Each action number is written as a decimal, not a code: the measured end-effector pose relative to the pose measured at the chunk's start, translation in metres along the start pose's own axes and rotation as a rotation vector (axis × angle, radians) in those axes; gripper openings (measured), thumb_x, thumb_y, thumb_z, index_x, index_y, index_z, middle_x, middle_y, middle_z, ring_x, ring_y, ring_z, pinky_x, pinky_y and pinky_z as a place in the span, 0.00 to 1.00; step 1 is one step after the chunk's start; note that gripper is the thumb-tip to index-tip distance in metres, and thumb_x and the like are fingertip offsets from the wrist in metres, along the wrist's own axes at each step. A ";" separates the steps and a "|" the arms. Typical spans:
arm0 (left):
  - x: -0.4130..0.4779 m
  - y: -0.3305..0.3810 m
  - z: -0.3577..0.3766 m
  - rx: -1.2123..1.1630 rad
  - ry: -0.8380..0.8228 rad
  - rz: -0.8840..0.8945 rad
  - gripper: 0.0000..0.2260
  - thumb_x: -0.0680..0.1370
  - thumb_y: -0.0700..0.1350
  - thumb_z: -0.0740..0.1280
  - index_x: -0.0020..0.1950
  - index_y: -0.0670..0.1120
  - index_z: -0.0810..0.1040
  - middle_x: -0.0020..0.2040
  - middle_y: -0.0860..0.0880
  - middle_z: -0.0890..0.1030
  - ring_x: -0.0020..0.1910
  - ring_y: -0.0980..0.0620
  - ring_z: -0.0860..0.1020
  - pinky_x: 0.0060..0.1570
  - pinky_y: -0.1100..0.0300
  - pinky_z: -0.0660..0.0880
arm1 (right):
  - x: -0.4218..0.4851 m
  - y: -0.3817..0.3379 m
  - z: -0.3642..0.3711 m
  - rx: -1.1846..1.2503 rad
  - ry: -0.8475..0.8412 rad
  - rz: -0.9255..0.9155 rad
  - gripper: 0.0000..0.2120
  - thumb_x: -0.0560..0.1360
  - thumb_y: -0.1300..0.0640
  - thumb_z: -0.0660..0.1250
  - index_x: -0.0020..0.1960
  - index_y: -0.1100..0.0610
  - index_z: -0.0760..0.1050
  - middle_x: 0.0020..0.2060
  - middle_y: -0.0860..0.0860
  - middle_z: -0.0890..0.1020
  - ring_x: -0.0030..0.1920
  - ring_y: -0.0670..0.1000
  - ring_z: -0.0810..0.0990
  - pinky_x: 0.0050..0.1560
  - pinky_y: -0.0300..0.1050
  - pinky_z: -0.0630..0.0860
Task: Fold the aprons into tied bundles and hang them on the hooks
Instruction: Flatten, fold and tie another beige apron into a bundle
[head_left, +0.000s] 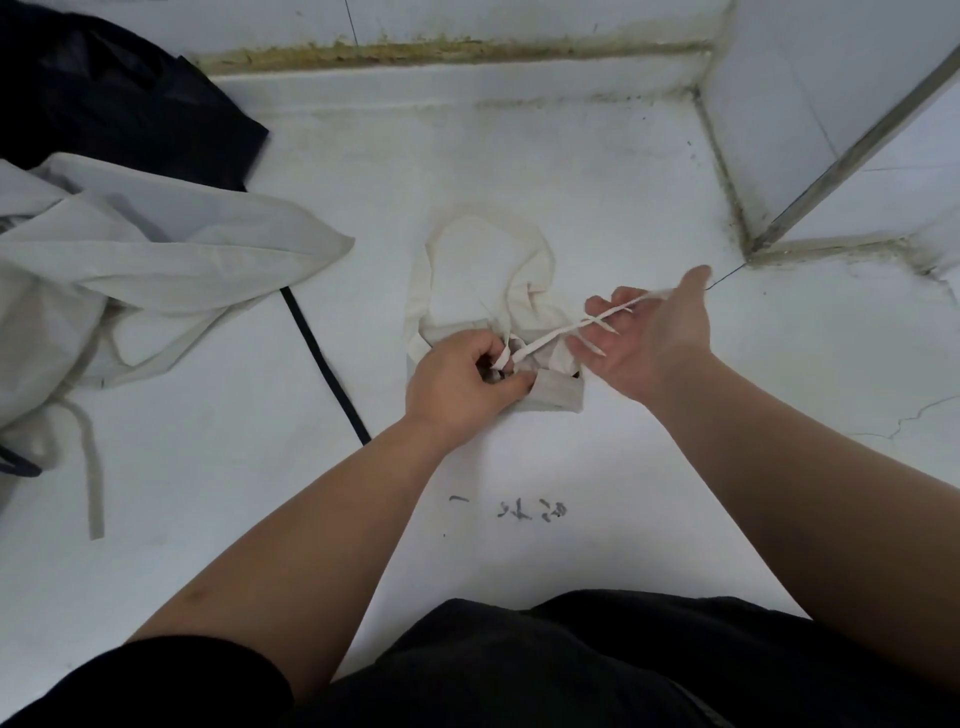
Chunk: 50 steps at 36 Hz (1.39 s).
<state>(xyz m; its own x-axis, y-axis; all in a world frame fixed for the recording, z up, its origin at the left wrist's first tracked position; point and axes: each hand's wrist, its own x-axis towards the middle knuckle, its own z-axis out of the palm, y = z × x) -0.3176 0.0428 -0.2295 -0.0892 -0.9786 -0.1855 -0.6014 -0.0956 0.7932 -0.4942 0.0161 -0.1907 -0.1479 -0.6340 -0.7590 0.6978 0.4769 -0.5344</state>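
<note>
White tabletop is carrying 1 folded apron bundle close ahead. The left hand is pinching the tie strap at the knot on the bundle. The strap is running rightward and away, crossing the spread fingers of the palm-up right hand, so tightening likely means pulling along that line.

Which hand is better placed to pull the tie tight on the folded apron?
Right. The tie strap runs stretched across the right hand, leading away from the folded apron. The left hand pinches the strap at the knot, so it likely serves best as the anchor.
</note>
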 end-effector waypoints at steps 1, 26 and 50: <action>0.000 0.000 0.000 0.003 -0.003 0.006 0.13 0.69 0.50 0.75 0.39 0.43 0.76 0.35 0.51 0.77 0.33 0.57 0.70 0.38 0.56 0.71 | 0.000 0.000 0.000 -0.003 0.084 -0.017 0.34 0.76 0.30 0.45 0.46 0.59 0.72 0.46 0.57 0.79 0.42 0.56 0.78 0.46 0.50 0.76; -0.021 -0.037 -0.027 -0.108 0.479 -0.191 0.12 0.79 0.48 0.65 0.39 0.44 0.71 0.34 0.48 0.80 0.37 0.47 0.79 0.39 0.57 0.74 | -0.007 0.048 0.010 -1.248 0.071 -0.361 0.13 0.81 0.56 0.52 0.38 0.56 0.61 0.46 0.60 0.76 0.43 0.58 0.74 0.50 0.58 0.76; -0.026 -0.033 -0.032 0.040 0.354 -0.275 0.15 0.81 0.50 0.61 0.41 0.42 0.65 0.33 0.50 0.69 0.34 0.50 0.67 0.33 0.56 0.61 | -0.014 0.052 -0.017 -1.366 0.171 -0.514 0.11 0.81 0.55 0.55 0.41 0.59 0.65 0.34 0.52 0.70 0.40 0.56 0.70 0.36 0.44 0.65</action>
<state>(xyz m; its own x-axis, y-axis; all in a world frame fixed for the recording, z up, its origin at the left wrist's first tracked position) -0.2695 0.0652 -0.2326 0.3515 -0.9204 -0.1712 -0.5953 -0.3608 0.7179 -0.4681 0.0601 -0.2143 -0.3171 -0.8763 -0.3627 -0.6321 0.4804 -0.6080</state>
